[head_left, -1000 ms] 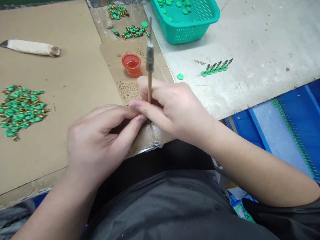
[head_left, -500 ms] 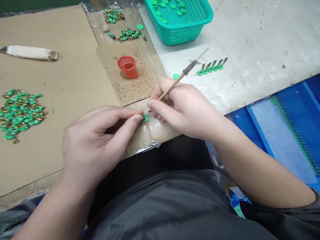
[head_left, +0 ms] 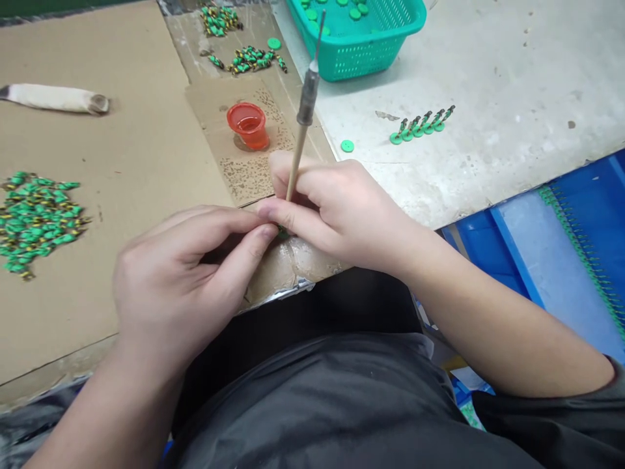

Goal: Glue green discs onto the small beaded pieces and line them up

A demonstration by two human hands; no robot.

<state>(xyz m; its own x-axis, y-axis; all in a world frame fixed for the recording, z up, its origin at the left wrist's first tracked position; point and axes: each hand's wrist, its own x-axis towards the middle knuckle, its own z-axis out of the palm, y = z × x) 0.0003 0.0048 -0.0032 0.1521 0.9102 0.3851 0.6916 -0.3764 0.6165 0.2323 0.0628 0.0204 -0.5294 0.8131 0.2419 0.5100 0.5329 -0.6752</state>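
A pale table runs across the view above the person's dark-clothed lap, its left part covered by brown cardboard. At the top, a teal basket with green discs in it stands on the white surface. In the centre, two bare hands meet close to the near edge. The left hand has thumb and forefinger pinched on what seems to be the rim of a green piece; the fingers hide how firmly. The right hand is closed around a slim tool, its fingertips just against the left's. At far left lies a pile of green, yellow and dark bits. The tool has a wooden shaft and a grey collar, its thin upper end pointing up and away; its lower end is hidden. To the right, a row of five stalked discs stands well apart from the fingers; a careless sweep of the right forearm could topple it. A red cup of liquid sits just beyond the right knuckles, so a quick reach forward might spill it. A loose disc lies near the right hand. Smallest is the disc beneath the fingertips, mostly covered; if the pinch slipped, it could skid off the edge, and the unseen tool end might jab a left fingertip.
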